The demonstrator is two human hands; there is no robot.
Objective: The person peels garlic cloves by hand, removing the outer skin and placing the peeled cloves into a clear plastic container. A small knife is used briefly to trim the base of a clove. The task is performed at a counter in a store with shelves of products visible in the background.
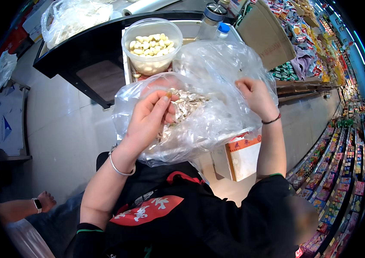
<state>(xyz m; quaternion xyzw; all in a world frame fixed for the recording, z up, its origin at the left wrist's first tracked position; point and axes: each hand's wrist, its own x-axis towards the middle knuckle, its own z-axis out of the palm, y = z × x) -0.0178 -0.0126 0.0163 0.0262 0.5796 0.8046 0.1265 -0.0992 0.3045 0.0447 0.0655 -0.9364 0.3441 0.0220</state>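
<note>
Between the thumb and forefinger of my left hand (148, 117) is a small brownish-yellow kernel (169, 94), partly covered by the fingertips. Below that hand, pale broken shells (187, 104) lie in a spread-open clear plastic bag (208, 135). My right hand (255, 96) is over the right side of the plastic, its fingers curled; whether they pinch anything is unclear. Beyond my left hand stands a translucent plastic tub (152, 63), holding many pale yellow kernels (152, 45) that look like shelled ginkgo nuts.
A glass bottle (206, 27) and a blue-capped white bottle (222, 30) stand behind the bag. A cardboard flap (264, 38) borders packaged snacks at right. Below the bag is a white carton (242, 161). Another person's forearm (19, 208) shows at lower left.
</note>
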